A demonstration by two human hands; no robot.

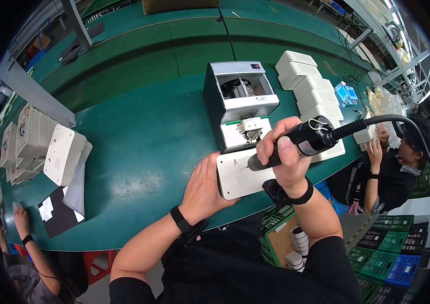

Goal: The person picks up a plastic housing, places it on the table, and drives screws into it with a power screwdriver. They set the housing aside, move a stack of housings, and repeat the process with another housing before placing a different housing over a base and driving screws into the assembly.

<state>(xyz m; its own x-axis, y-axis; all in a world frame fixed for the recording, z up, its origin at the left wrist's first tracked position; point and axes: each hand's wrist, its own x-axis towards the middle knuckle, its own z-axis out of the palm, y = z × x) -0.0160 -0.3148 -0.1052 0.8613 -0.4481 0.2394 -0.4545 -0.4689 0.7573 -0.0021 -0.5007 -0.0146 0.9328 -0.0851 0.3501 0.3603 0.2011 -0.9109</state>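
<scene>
A white plastic housing [238, 178] lies on the green bench in front of me, with a keyhole slot and corner holes in its upper face. My left hand [206, 185] holds it at its left side, fingers along the edge and thumb by the near corner. My right hand [288, 152] is wrapped round a black corded electric screwdriver [316, 138]. The tool is tilted, its grey nose down at the housing's face; the bit's tip is too small to make out. Just beyond stands a screw feeder [240, 109] with loose screws in its tray.
Stacked white housings [312, 88] stand right of the feeder, near small blue boxes [345, 94]. More housings [63, 154] are piled at the left beside a black sheet [55, 218]. The screwdriver's cable [397, 118] arcs right. Co-workers sit at both sides: one person [397, 162] at right.
</scene>
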